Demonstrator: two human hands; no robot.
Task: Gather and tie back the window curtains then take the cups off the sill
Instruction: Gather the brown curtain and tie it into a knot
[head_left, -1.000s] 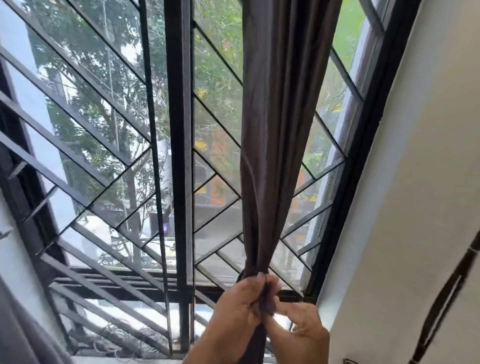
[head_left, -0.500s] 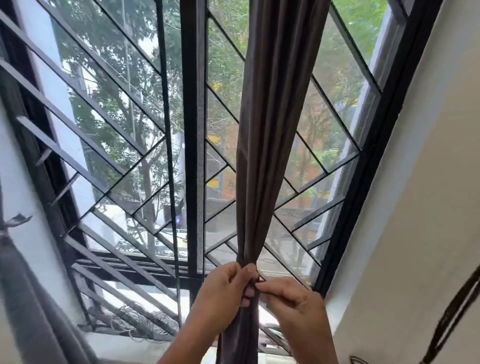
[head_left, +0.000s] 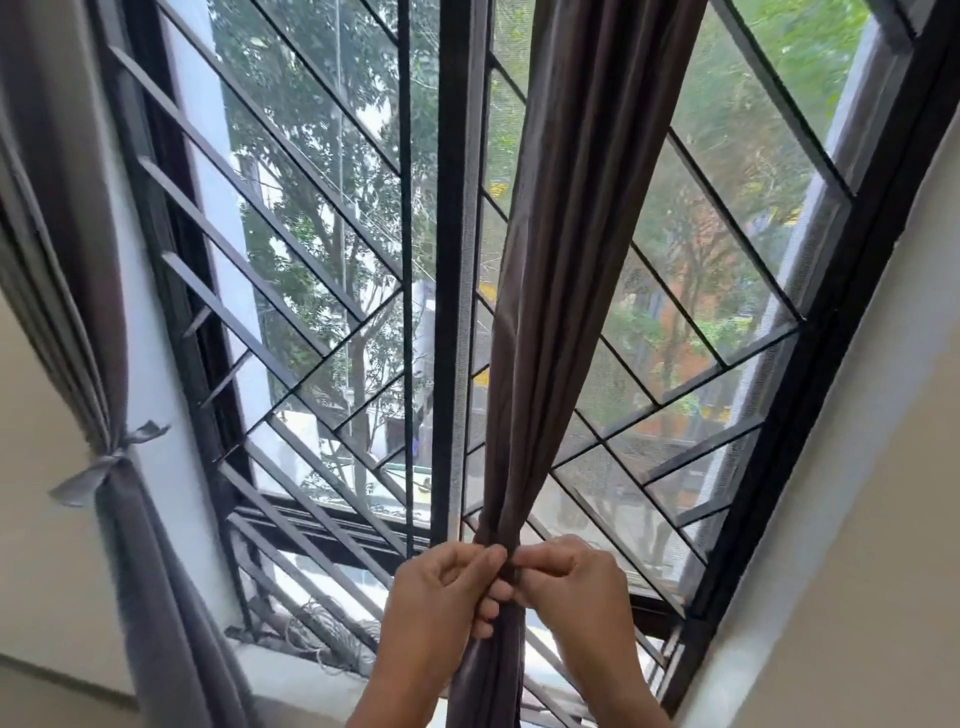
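- Two curtains to deal with; left curtain (head_left: 119, 519) already gathered against the left side of the window (head_left: 332, 291) and cinched with a grey tie (head_left: 106, 465) knotted at mid-height.
- Right curtain (head_left: 566, 270) bunched into one narrow rope hanging in front of the window's right half, just beside the central frame bar; not yet secured, by the look of it.
- Left hand (head_left: 441, 592) and right hand (head_left: 576, 587) meeting at the bundle low down, fingers (head_left: 491, 558) of both curled and pinching the cloth or a tie at one spot; cannot tell whether a separate band sits under them.
- Judged step: wrapping or knotting the tie around the right curtain.
- Roughly halfway through the curtain part: one side done, the other gathered and held, knot seemingly unfinished.
- Still left: finishing that knot, probably drawing the bundle toward the right wall (head_left: 831, 519), then the cups.
- No cups in view; sill (head_left: 291, 670) visible only as a pale strip at lower left, most of it hidden behind hands and cloth, so cups' place unknown.
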